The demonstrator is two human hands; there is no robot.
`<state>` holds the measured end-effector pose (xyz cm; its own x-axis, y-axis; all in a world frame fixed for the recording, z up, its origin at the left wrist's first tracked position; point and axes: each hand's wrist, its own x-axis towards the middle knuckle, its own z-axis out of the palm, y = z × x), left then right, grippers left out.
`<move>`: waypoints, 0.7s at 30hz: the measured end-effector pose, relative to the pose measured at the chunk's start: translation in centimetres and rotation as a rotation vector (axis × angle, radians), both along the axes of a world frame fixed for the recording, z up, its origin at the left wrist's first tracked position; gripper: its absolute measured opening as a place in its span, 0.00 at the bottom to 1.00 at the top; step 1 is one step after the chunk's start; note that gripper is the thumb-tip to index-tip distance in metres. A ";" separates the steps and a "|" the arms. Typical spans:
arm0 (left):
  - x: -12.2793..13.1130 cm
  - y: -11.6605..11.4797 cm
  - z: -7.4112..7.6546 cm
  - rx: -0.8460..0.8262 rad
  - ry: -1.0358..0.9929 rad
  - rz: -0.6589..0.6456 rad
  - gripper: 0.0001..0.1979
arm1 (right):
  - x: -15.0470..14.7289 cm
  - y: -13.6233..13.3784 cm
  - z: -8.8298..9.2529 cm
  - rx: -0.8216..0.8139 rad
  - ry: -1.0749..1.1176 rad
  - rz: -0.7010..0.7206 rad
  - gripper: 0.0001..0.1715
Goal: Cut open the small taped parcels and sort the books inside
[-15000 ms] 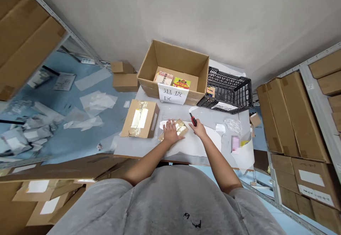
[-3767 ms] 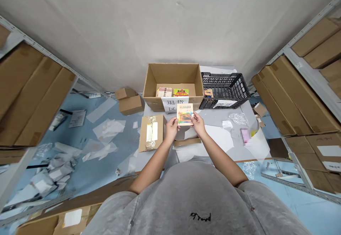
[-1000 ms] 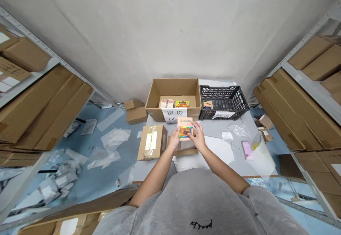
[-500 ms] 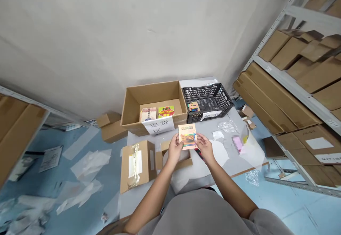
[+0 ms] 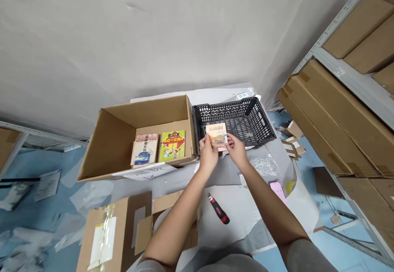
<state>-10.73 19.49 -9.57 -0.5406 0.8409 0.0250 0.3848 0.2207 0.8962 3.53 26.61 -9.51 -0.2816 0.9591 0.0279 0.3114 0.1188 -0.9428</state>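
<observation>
Between my two hands I hold a small book [image 5: 218,135] with an orange and cream picture cover. My left hand [image 5: 208,153] grips its left edge and my right hand [image 5: 236,148] its right edge. The book is above the near left part of a black plastic crate [image 5: 264,138], hiding what lies below it there. To the left stands an open cardboard box [image 5: 115,126] with a pale book [image 5: 144,149] and a green book [image 5: 172,145] inside. Behind my left forearm a red and black cutter [image 5: 219,209] rests on the table.
A taped carton [image 5: 103,235] and a smaller open box [image 5: 168,204] sit at the table's near left. Crumpled clear plastic [image 5: 265,167] and a pink-screened phone [image 5: 278,190] lie to the right. A shelf rack [image 5: 326,60] of cartons stands further right.
My hands have carried the book forward from above the table to the black crate. My view has moved closer, and the cutter on the table now shows fully.
</observation>
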 end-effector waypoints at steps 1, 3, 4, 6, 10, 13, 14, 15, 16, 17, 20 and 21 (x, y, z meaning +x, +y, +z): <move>-0.2 2.0 -0.6 -0.038 0.001 0.022 0.43 | -0.5 2.1 -0.7 -0.006 -0.063 0.014 0.31; -0.8 5.3 -1.6 -0.109 0.007 0.055 0.43 | -1.5 5.3 -2.2 -0.041 -0.160 0.045 0.32; -1.1 6.5 -2.0 -0.148 0.011 0.068 0.43 | -1.9 6.5 -3.0 -0.058 -0.191 0.060 0.32; -1.8 8.4 -2.7 -0.221 0.021 0.090 0.42 | -2.8 8.1 -4.4 -0.082 -0.222 0.085 0.31; -2.8 10.0 -4.1 -0.291 0.039 0.132 0.40 | -4.0 9.6 -6.8 -0.100 -0.217 0.109 0.31; -3.1 10.6 -5.5 -0.279 0.014 0.146 0.42 | -4.7 10.2 -7.9 -0.081 -0.199 0.116 0.32; -3.2 10.8 -6.0 -0.273 0.000 0.149 0.42 | -4.8 10.2 -8.2 -0.067 -0.199 0.127 0.32; -3.2 10.9 -6.4 -0.267 -0.015 0.148 0.42 | -4.9 10.2 -8.3 -0.049 -0.208 0.142 0.31; -3.2 11.0 -6.7 -0.255 -0.028 0.142 0.43 | -4.9 10.2 -8.3 -0.030 -0.224 0.156 0.31; -3.2 10.8 -6.8 -0.234 -0.038 0.130 0.43 | -4.8 10.0 -8.2 -0.007 -0.243 0.165 0.31; -2.7 8.8 -5.3 -0.108 -0.044 0.063 0.42 | -3.9 8.7 -6.7 0.072 -0.276 0.156 0.32; -2.5 7.4 -4.1 -0.056 -0.038 0.035 0.41 | -3.4 8.0 -5.8 0.097 -0.266 0.151 0.32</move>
<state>-13.23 26.92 -13.71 -0.5697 0.8207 -0.0430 0.3414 0.2839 0.8960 0.12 34.58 -15.35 -0.4306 0.9022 0.0239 0.5172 0.2683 -0.8127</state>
